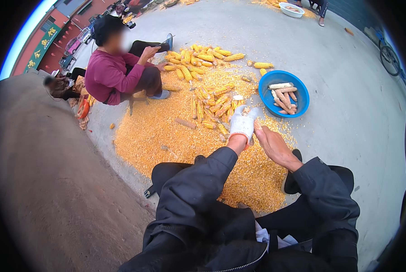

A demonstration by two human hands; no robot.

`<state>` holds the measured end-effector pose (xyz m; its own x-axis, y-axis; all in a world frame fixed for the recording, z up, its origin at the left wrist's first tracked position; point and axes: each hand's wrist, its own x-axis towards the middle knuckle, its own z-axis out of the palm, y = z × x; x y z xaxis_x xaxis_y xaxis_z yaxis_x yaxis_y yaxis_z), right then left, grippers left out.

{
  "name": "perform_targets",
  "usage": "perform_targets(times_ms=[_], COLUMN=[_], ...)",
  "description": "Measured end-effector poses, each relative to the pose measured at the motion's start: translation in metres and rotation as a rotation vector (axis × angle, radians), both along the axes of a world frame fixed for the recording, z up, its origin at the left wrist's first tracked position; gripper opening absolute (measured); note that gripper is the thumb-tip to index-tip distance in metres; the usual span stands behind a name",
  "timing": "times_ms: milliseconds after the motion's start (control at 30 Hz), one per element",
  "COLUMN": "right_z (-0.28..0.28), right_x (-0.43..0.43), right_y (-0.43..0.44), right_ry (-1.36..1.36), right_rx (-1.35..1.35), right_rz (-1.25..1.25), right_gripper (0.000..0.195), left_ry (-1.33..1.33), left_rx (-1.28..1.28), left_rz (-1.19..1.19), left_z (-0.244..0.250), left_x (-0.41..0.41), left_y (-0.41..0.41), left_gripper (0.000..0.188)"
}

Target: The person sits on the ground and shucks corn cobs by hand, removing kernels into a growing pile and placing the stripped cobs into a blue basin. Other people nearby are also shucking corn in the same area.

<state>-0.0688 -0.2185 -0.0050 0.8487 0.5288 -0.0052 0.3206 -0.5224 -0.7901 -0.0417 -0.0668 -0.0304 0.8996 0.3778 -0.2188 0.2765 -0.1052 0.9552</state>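
My left hand [242,124], in a white knitted glove with an orange cuff, grips a corn cob that its fingers mostly hide. Bare and close against it on the right, my right hand [274,144] holds a pinkish corn cob [257,125]. Whether this is one cob or two pressed together, I cannot tell. Just beyond my hands lies a heap of partly shelled corn ears [214,103]. Loose yellow kernels [162,132] spread over the ground and between my legs. A blue plastic basin [305,105] to the right holds several bare cobs [284,97].
A person in a purple top [112,71] sits at the left beside fuller ears of corn [192,59]. A rough earthen-looking wall [53,170] runs along the left. Farther off are a white basin [292,11], a bicycle [390,57] and other seated people.
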Motion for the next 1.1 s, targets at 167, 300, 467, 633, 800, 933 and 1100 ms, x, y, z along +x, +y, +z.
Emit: perform_targets(times_ms=[167, 300, 467, 633, 800, 933, 1100], right_z=[-0.012, 0.003, 0.011, 0.007, 0.016, 0.015, 0.022], right_x=[0.007, 0.006, 0.004, 0.006, 0.007, 0.01, 0.016], right_y=[0.001, 0.002, 0.001, -0.005, -0.006, -0.009, -0.007], right_ry=[0.278, 0.359, 0.76, 0.934, 1.028, 1.046, 1.12], right_rx=[0.115, 0.175, 0.33, 0.521, 0.575, 0.607, 0.767], right_rz=[-0.024, -0.054, -0.113, -0.067, -0.132, -0.095, 0.02], right_gripper=[0.05, 0.049, 0.041, 0.033, 0.032, 0.035, 0.046], left_ry=[-0.032, -0.047, -0.135, -0.19, -0.18, -0.183, -0.373], left_rx=[0.088, 0.195, 0.224, 0.167, 0.1, 0.002, 0.026], left_rz=[0.05, 0.017, 0.039, 0.077, 0.061, 0.034, 0.092], left_z=[-0.013, 0.012, 0.02, 0.01, 0.01, 0.018, -0.001], left_x=[0.002, -0.002, -0.008, -0.009, -0.01, -0.008, 0.003], left_y=[-0.001, 0.0, -0.006, -0.008, -0.008, -0.003, 0.018], left_gripper=[0.065, 0.064, 0.061, 0.057, 0.053, 0.051, 0.04])
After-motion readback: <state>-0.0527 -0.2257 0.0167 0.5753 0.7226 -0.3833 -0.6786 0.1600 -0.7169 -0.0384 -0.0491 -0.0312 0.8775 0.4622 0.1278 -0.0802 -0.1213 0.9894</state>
